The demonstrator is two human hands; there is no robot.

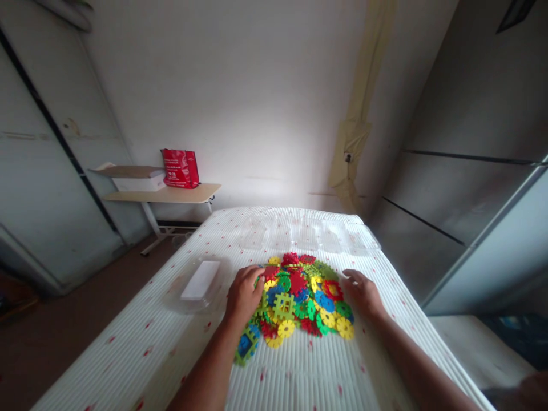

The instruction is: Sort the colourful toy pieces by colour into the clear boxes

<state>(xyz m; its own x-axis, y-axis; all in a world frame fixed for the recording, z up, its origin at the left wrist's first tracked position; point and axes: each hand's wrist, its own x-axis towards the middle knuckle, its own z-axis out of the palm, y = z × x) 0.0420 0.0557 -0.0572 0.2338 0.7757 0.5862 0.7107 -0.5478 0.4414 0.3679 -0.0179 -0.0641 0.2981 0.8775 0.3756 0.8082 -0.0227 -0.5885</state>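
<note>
Bare forearms (209, 362) flank colorful plastic pieces (298, 282) heaped on a red-flecked white cover (299, 382), left hand (244, 292) loosely cupped at their edge, right hand (365, 291) uncurled just beside them.

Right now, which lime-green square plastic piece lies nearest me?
The lime-green square at the colourful pile's near left edge, blue in its middle; others lie farther back.

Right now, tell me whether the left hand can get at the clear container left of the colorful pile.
Likely yes: the left hand is close to the clear container, with only spotted cloth showing between them.
</note>
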